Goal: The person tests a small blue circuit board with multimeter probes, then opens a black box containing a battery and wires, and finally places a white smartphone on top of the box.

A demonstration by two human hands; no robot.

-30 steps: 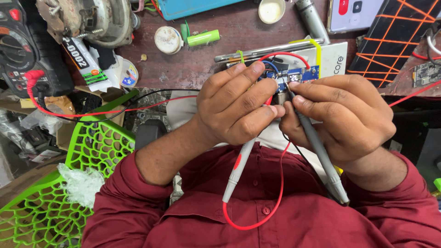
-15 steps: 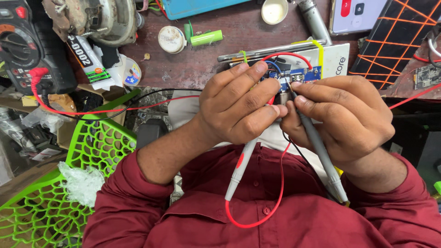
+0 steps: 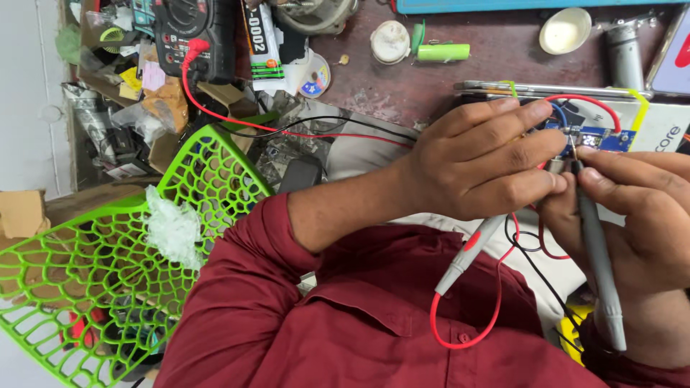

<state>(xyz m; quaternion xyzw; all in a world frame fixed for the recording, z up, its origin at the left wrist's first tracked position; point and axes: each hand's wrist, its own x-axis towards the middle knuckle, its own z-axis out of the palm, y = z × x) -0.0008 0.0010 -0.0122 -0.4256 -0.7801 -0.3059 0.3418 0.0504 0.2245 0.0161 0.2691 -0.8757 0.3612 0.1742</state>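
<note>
Left hand (image 3: 481,162): fingers curled tight round the grey probe with the red band (image 3: 467,253), pinching it near its tip, the handle trailing down toward the maroon shirt (image 3: 345,323).
Right hand (image 3: 640,215): fingers closed on the plain grey probe (image 3: 595,251), thumb and forefinger clamped near the tip, the handle running down past the wrist.
Probe tips: both meet right at the small blue circuit board (image 3: 596,138); the exact contact spot is hidden by the fingertips.
Circuit board: it sits between the two hands, over the white box (image 3: 665,129) at the worktop's near edge, with a small lit display showing.
Red lead (image 3: 496,316): loops from the left-hand probe down over the shirt and back up.
Black lead (image 3: 535,269): runs from under the hands down toward the right wrist.
Multimeter (image 3: 190,36): far up on the worktop (image 3: 503,75), well apart from the hands, red wire (image 3: 215,108) plugged in.
Green cell (image 3: 443,52): lying on the worktop beyond the left hand.
Green lattice chair (image 3: 108,266): beside the left elbow.
</note>
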